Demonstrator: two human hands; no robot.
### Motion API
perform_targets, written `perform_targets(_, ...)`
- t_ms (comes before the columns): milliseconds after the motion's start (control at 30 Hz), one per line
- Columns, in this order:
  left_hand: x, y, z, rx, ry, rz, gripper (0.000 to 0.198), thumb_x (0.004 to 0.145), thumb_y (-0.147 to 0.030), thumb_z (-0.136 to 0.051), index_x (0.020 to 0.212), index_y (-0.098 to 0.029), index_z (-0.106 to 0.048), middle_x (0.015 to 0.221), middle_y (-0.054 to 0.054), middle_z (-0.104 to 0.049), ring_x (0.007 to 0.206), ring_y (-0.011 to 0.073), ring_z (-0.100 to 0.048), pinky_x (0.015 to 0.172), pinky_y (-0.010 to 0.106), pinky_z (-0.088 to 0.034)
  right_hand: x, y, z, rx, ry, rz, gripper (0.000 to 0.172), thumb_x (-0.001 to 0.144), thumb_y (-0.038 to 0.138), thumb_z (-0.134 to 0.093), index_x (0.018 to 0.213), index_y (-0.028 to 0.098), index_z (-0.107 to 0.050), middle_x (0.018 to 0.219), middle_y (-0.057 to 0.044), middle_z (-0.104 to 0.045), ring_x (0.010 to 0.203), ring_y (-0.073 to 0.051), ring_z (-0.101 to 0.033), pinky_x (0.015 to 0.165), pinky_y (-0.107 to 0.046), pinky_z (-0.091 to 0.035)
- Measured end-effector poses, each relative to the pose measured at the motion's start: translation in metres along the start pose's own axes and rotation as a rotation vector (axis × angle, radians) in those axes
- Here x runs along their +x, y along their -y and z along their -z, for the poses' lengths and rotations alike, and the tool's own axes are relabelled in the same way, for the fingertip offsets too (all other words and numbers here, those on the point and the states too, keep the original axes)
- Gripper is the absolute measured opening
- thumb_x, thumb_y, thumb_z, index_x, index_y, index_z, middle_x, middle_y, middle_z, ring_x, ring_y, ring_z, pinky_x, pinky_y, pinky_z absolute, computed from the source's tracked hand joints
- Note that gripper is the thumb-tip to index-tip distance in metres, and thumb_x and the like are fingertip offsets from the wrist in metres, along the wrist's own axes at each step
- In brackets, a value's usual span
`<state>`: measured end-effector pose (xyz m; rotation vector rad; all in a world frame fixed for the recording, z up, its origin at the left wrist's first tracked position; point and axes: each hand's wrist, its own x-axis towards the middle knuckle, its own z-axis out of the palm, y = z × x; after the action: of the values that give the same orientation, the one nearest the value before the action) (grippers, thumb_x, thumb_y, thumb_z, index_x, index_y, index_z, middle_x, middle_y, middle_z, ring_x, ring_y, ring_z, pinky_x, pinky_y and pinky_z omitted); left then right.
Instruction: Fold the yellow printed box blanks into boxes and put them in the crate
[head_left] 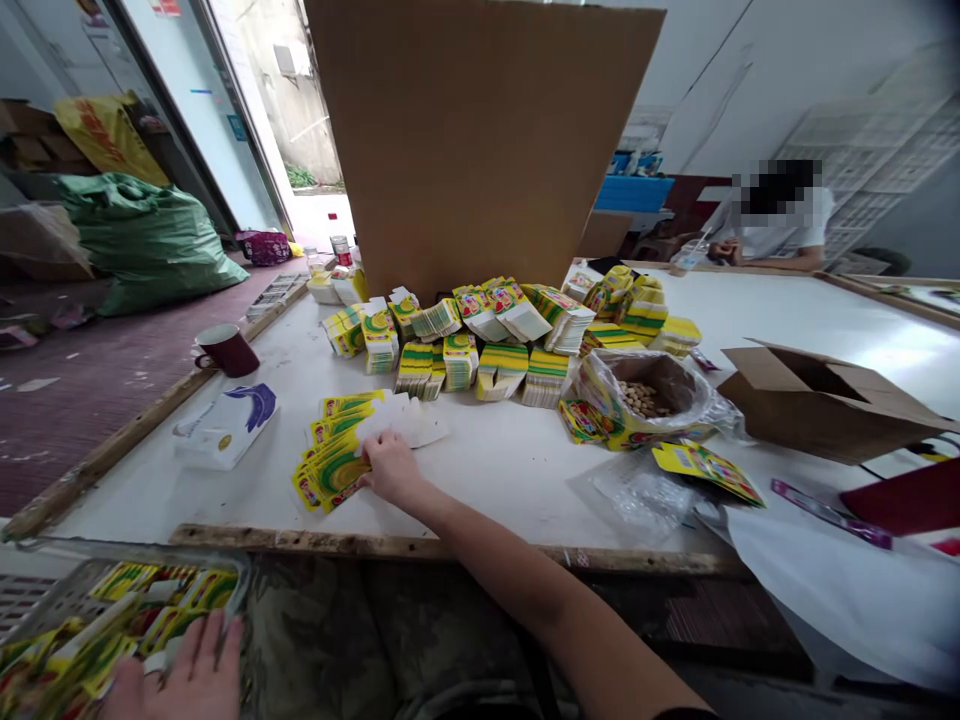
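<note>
My right hand point(394, 468) is closed at the right edge of a fanned pile of flat yellow-and-green printed cartons point(330, 466), its fingertips pinching a carton. White flaps point(409, 420) of the cartons stick out beyond my fingers. Down at the lower left, my left hand point(184, 675) lies with fingers stretched out over a plastic basket point(238, 580) filled with similar printed cartons point(131, 625). Part of that hand is cut off by the frame's lower edge.
Several stacks of folded cartons point(502, 370) line the table point(510, 490) before a tall cardboard sheet point(487, 140). A mug point(228, 350) and tissue pack point(225, 428) stand left; a lined box of nuts point(641, 398) and brown box point(832, 400) right. A person point(780, 225) sits beyond.
</note>
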<state>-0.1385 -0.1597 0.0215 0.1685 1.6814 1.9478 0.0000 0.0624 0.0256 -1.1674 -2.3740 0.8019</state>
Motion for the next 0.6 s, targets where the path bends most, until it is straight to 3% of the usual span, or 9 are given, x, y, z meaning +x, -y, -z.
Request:
perform_targets(33,-0.006,-0.001,-0.009,-0.110,-0.097,0.137,0.029,0.076,-0.046,-0.064,0.090,-0.024,-0.053,0.117,0.003,-0.057,0.137,0.0312,-0.039,0.115,0.049,-0.034,0.001,-0.002,-0.004,-0.021,0.001,-0.005,0.035,0.071,0.021,-0.081,0.100,0.012,-0.063,0.112,-0.016,-0.059,0.108,-0.028,-0.054,0.092,-0.041,-0.043)
perform_targets(67,-0.011,0.000,-0.019,-0.176,-0.119,0.232,0.025,0.075,-0.040,-0.067,0.090,-0.023,-0.056,0.114,0.004,-0.058,0.134,0.0287,-0.043,0.116,0.046,-0.033,0.000,-0.003,-0.008,-0.034,0.001,-0.004,0.035,0.071,0.020,-0.080,0.101,0.012,-0.063,0.113,-0.014,-0.059,0.109,-0.028,-0.053,0.093,-0.042,-0.043)
perform_targets(200,-0.029,0.008,-0.047,-0.238,-0.019,0.248,0.018,0.079,-0.036,-0.066,0.086,-0.021,-0.059,0.103,0.004,-0.062,0.111,0.0181,-0.060,0.116,0.042,-0.034,-0.009,-0.007,-0.006,-0.030,-0.005,0.010,0.023,0.078,0.018,-0.070,0.100,0.014,-0.061,0.105,-0.008,-0.062,0.104,-0.024,-0.055,0.092,-0.039,-0.041)
perform_targets(333,-0.042,0.019,-0.057,-0.240,0.053,0.314,0.018,0.082,-0.034,-0.063,0.094,-0.021,-0.062,0.102,0.006,-0.067,0.101,0.0177,-0.063,0.114,0.047,-0.034,-0.023,0.001,0.012,0.060,-0.025,-0.019,0.019,0.078,0.013,-0.067,0.094,0.015,-0.058,0.090,-0.006,-0.064,0.083,-0.019,-0.057,0.074,-0.030,-0.043)
perform_targets(433,-0.053,0.018,-0.064,-0.258,0.159,0.245,0.038,0.073,-0.046,-0.071,0.101,-0.022,-0.064,0.113,0.007,-0.066,0.114,0.0237,-0.059,0.112,0.047,-0.037,-0.050,0.014,0.021,0.173,0.013,0.014,0.013,0.079,0.018,-0.068,0.085,0.017,-0.057,0.079,0.000,-0.062,0.070,-0.014,-0.054,0.062,-0.024,-0.039)
perform_targets(500,-0.062,0.014,-0.070,-0.281,0.218,0.155,0.050,0.066,-0.052,-0.075,0.106,-0.024,-0.064,0.120,0.006,-0.065,0.121,0.0272,-0.055,0.110,0.045,-0.039,-0.075,0.024,0.023,0.260,0.117,0.084,0.019,0.071,0.019,-0.074,0.073,0.018,-0.055,0.068,0.006,-0.058,0.062,-0.010,-0.052,0.055,-0.020,-0.036)
perform_targets(600,-0.072,0.005,-0.073,-0.296,0.164,0.082,0.046,0.071,-0.055,-0.067,0.105,-0.025,-0.065,0.112,0.004,-0.067,0.117,0.0284,-0.057,0.107,0.044,-0.042,-0.110,0.037,0.019,0.525,0.256,0.122,0.030,0.065,0.025,-0.082,0.067,0.018,-0.053,0.064,0.008,-0.053,0.057,-0.007,-0.047,0.052,-0.017,-0.034)
